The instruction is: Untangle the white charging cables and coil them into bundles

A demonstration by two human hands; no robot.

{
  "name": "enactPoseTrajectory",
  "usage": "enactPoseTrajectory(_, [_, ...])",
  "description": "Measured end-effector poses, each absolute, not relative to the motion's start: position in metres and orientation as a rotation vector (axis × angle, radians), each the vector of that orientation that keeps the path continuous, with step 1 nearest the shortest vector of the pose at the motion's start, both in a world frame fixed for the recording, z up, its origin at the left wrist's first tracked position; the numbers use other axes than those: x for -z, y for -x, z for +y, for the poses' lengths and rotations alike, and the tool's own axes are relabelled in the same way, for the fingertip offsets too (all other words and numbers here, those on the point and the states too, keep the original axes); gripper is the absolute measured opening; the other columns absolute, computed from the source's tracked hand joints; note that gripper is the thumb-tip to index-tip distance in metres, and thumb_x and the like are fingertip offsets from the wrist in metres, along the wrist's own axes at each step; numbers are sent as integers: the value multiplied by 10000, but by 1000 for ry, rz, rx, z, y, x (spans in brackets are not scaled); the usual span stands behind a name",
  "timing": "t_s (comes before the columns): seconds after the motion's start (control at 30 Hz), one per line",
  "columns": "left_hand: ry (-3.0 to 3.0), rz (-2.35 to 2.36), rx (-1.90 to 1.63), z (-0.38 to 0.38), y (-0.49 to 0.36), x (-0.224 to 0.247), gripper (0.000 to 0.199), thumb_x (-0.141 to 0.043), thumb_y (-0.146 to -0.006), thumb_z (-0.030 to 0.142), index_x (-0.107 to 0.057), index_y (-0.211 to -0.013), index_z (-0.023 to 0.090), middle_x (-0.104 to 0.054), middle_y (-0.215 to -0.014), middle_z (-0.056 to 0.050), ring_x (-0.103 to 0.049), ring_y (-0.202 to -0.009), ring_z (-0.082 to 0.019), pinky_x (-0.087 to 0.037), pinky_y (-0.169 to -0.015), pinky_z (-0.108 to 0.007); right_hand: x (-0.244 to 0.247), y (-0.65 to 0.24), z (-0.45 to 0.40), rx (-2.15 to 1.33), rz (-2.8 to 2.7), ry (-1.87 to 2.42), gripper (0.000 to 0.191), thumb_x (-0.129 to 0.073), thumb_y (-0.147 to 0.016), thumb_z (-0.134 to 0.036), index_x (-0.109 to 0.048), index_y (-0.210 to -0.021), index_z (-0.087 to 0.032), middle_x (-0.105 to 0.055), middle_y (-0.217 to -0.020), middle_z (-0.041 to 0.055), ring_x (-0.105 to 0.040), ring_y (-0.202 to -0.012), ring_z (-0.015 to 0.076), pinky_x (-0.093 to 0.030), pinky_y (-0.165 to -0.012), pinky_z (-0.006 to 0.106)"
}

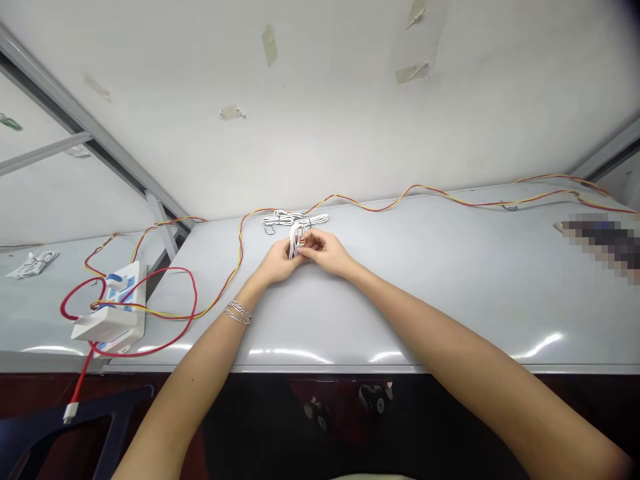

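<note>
My left hand (280, 261) and my right hand (326, 253) meet near the middle of the pale table (450, 300), both pinching a small looped bundle of white cable (296, 241). The fingers hide the bundle's lower part. A thin red strand seems to show among the fingers, too small to trace. Just beyond my hands lies a looser coil of white cable (295, 219) with thin dark wire ends. My hands are not touching it. Several silver bracelets (238, 311) circle my left wrist.
A twisted red and yellow wire (410, 199) runs along the table's far side. On the left sit a white power strip (113, 310) tangled in red cable and a small white cable (33, 265). A pixelated object (600, 243) lies far right. A dark chair back (65, 427) stands below the near edge.
</note>
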State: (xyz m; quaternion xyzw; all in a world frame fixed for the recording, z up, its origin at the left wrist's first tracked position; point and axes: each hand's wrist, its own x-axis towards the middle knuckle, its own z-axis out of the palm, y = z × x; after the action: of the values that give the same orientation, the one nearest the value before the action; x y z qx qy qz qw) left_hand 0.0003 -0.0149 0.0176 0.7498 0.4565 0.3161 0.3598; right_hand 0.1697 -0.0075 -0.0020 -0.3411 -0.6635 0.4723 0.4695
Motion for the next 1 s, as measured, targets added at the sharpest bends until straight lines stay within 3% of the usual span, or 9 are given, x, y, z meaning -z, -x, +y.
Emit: enactPoseTrajectory(1.0, [-1952,1172,-804,-16,-1,-18,306,-679,-788,357,-645,-978,120,-699,-942,-85,-632,-864,-218,-502,-822,-343,3,-169,-7,-1135,-1654,838,210,-669,-778,-368,-652,-866,-177,-658,-786,17,-571,-711,155,-441,-681,288])
